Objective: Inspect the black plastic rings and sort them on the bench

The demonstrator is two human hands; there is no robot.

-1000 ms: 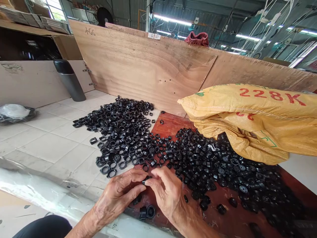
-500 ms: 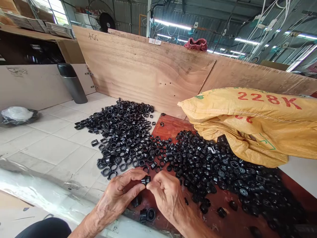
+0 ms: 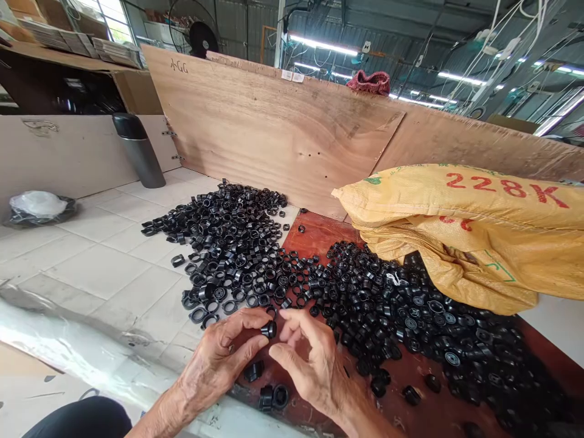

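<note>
Between the thumb and fingers of my left hand (image 3: 219,350) is a small black plastic cap-like part (image 3: 269,330). Close to its right side, my right hand (image 3: 312,359) has its thumb and forefinger spread apart, with nothing visible between them. Beyond my hands lies a heap of black plastic rings (image 3: 232,231) on the pale tiled surface. A second heap, of black cap-like pieces (image 3: 365,298), spreads over the dark red board to the right. Below my hands a pair of loose black parts (image 3: 274,396) rests near the front edge.
A yellow woven sack (image 3: 456,231) slumps against the right heap. A plywood panel (image 3: 274,128) stands along the back. At the left are a dark flask (image 3: 139,152) and a white bundle in dark plastic (image 3: 39,207). Clear sheeting (image 3: 91,347) covers the front edge.
My right thumb and forefinger, pinched together beside the black part before, have opened and drawn slightly away. My left hand keeps hold of the part. The view has shifted slightly.
</note>
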